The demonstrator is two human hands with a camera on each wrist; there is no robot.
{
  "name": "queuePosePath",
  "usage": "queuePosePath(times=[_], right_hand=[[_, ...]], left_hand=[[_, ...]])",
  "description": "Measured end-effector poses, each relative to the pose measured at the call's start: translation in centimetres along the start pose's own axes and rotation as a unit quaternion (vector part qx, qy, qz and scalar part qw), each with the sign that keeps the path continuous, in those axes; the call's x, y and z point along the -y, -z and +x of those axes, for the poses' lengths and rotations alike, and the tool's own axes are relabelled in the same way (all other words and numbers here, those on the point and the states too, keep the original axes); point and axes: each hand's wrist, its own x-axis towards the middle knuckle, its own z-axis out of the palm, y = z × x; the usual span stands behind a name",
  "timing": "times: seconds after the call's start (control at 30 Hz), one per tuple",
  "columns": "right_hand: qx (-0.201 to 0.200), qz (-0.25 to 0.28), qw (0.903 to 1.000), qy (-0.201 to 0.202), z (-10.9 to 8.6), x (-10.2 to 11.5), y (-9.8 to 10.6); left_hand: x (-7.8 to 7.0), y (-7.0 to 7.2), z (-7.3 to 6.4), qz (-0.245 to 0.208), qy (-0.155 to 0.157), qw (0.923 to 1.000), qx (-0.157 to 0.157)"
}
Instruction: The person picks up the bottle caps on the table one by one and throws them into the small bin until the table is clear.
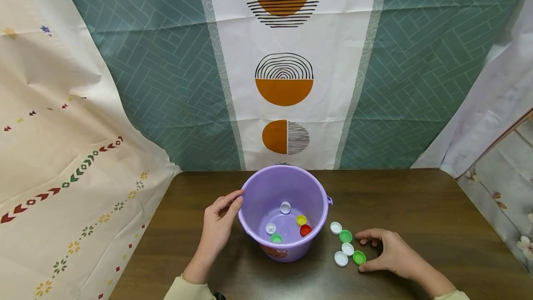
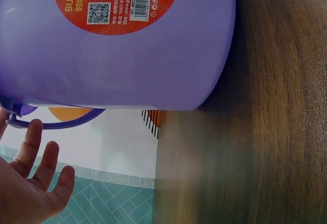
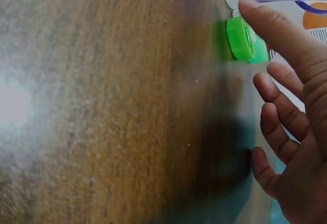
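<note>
A purple plastic bucket (image 1: 287, 184) stands upright on the dark wooden table (image 1: 416, 207). Inside lie several bottle caps, among them a yellow cap (image 1: 301, 220) and a red cap (image 1: 305, 230). My left hand (image 1: 233, 200) touches the bucket's left rim with its fingers extended. The left wrist view shows the bucket wall (image 2: 117, 55) with a red label and my open left hand (image 2: 36, 183) beside it. My right hand (image 1: 372, 251) rests on the table with fingers relaxed. Its thumb (image 3: 271, 29) is at a green cap (image 1: 359, 257) (image 3: 239, 39).
Right of the bucket lie loose caps: a white cap (image 1: 336, 228), a second green cap (image 1: 345, 236) and two more white caps (image 1: 347, 248) (image 1: 341, 259). Patterned cloth sheets (image 1: 283, 82) hang behind and to the left of the table.
</note>
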Motion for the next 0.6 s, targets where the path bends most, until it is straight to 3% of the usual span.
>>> queuePosePath(times=[0.3,0.6], right_hand=[[0.004,-0.026,0.9996,0.011,0.28,0.09,-0.18],[0.000,-0.019,0.9994,0.028,0.43,0.18,-0.02]], left_hand=[[0.03,0.04,-0.07,-0.001,0.006,1.0000,0.004],[-0.09,0.04,-0.05,-0.002,0.006,1.0000,0.005]])
